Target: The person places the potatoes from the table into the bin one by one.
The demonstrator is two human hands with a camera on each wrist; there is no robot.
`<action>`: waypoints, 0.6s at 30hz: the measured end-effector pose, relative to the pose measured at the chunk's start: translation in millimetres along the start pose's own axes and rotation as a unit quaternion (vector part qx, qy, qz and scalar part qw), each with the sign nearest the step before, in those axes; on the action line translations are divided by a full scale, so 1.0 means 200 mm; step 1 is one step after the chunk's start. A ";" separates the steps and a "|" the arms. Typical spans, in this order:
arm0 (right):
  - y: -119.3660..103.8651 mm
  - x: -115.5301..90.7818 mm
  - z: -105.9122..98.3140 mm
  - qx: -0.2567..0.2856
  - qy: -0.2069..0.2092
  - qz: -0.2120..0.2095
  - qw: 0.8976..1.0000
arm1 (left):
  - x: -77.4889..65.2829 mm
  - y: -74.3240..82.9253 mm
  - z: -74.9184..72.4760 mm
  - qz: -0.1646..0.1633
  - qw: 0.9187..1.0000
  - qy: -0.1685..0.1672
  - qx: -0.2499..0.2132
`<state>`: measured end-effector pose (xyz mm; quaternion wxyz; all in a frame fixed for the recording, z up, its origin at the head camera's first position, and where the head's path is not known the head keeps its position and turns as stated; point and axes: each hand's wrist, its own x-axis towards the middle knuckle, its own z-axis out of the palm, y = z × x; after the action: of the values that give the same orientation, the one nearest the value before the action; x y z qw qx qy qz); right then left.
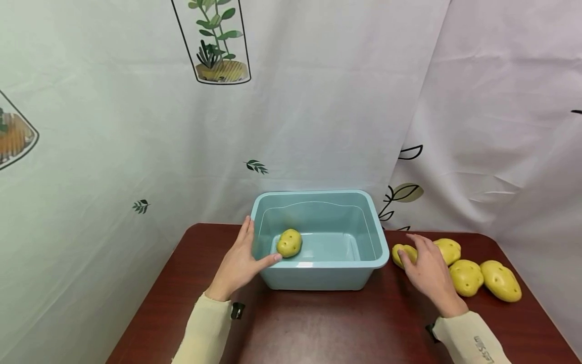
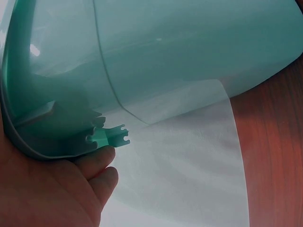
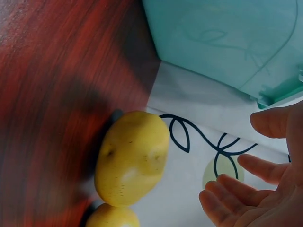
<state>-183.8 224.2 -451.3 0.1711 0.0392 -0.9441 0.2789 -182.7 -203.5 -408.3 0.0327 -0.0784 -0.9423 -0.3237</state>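
A light blue plastic basin point(image 1: 318, 279) stands on the table, with one potato point(image 1: 289, 242) inside at its left. My left hand point(image 1: 238, 265) holds the basin's left front corner; the thumb lies over the rim, and fingers reach along the outer side below it in the left wrist view. Right of the basin, my right hand point(image 1: 427, 270) hovers over a potato point(image 1: 404, 255), fingers spread and apart from it. In the right wrist view a large potato point(image 3: 132, 158) lies left of the fingers, nothing in the palm. My right hand partly hides the potatoes behind it.
More potatoes lie to the right of my right hand: one at the back point(image 1: 447, 250), one in the middle point(image 1: 466, 278) and one near the table's right edge point(image 1: 501, 281). A white patterned cloth point(image 1: 318, 126) hangs close behind the dark red table point(image 1: 327, 323).
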 end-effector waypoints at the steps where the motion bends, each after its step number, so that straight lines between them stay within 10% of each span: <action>1: 0.00 0.00 0.00 0.000 0.000 0.001 1.000 | 0.00 0.00 0.00 0.001 1.000 0.001 0.001; 18: 0.09 -0.01 0.07 -0.009 -0.027 0.034 0.999 | 0.00 -0.01 0.00 0.009 1.000 0.008 0.000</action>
<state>-189.3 231.0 -472.2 0.1363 0.0128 -0.9517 0.2749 -183.3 -204.8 -409.9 0.0433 -0.0843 -0.9413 -0.3241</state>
